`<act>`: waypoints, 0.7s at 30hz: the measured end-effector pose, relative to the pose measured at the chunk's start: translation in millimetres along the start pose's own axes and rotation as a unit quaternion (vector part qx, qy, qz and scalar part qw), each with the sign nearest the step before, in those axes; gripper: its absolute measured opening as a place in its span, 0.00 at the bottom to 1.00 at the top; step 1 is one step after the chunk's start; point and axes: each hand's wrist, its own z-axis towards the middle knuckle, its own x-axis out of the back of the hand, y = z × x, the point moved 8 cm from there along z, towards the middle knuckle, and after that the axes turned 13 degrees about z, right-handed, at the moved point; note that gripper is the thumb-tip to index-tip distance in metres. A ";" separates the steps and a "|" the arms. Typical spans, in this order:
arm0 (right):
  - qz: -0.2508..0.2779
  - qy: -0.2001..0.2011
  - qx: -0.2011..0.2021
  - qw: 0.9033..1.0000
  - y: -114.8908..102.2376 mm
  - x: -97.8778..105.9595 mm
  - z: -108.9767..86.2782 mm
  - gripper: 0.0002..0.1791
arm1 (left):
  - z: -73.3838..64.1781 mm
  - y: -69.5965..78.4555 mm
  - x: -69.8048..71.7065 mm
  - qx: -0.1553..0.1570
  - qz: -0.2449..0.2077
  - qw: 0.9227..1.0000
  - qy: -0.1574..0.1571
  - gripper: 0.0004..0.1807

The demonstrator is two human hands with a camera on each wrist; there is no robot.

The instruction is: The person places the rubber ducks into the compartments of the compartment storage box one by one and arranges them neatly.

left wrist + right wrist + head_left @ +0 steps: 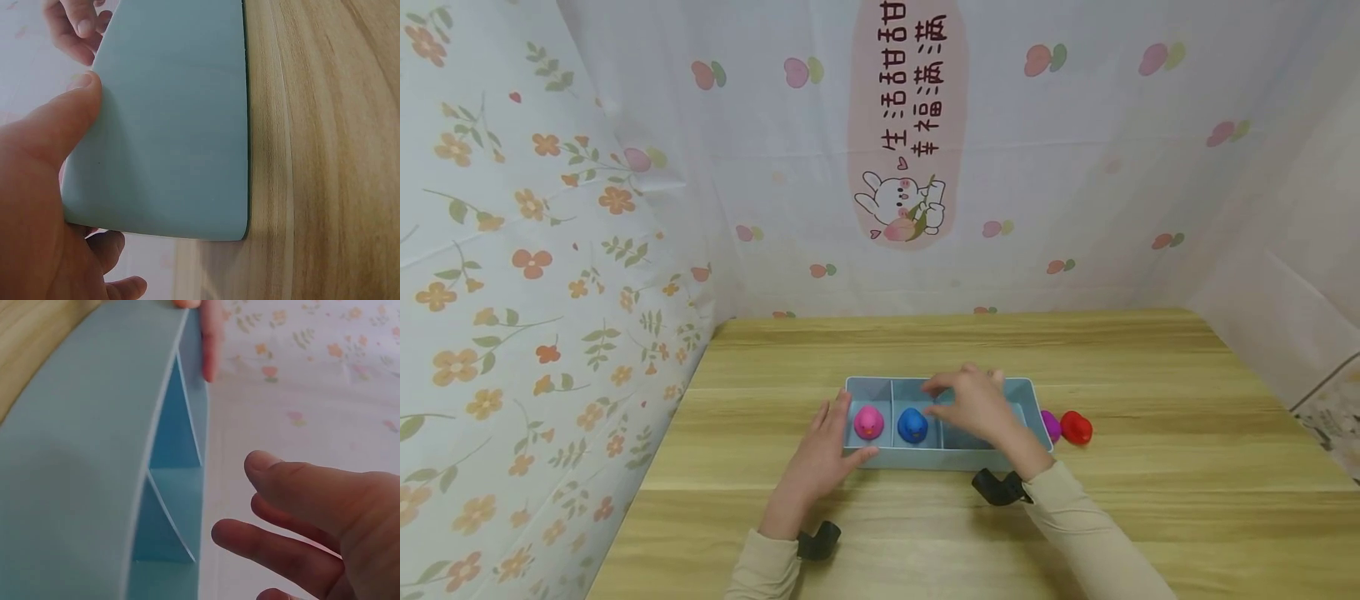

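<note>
A light blue divided box (895, 458) sits on the table. A pink rubber duck (868, 422) lies in its leftmost compartment, and a blue rubber duck (913, 425) in the one beside it. My left hand (823, 454) holds the box at its left end, thumb (81, 106) at the front rim and fingers around the end wall. Over the box, just right of the blue duck, hovers my right hand (973, 406). Its thumb and fingers (275, 550) are spread apart with nothing between them. This hand hides part of the right-hand compartments.
Just past the box's right end, a purple object (1050, 426) partly hidden by the box lies against a red one (1077, 427). The wood-grain table (1150, 517) runs back to a patterned cloth (775, 125). Black wrist mounts (997, 487) show below the hands.
</note>
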 end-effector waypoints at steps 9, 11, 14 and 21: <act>0.010 -0.005 0.000 1.000 12.3 14.8 -8.9 0.14 | 0.4 0.9 1.3 0.002 0.001 1.000 0.001 0.53; 0.006 -0.003 -0.001 1.000 17.1 16.8 -11.4 0.14 | 0.2 1.1 1.9 0.003 0.000 1.000 0.002 0.53; 0.001 0.000 0.000 1.000 23.7 19.6 -15.6 0.14 | -0.3 1.6 2.7 0.003 -0.002 1.000 0.002 0.53; 0.006 0.012 0.006 1.000 33.9 28.2 -25.2 0.14 | -1.1 1.6 2.3 0.001 -0.001 1.000 -0.002 0.53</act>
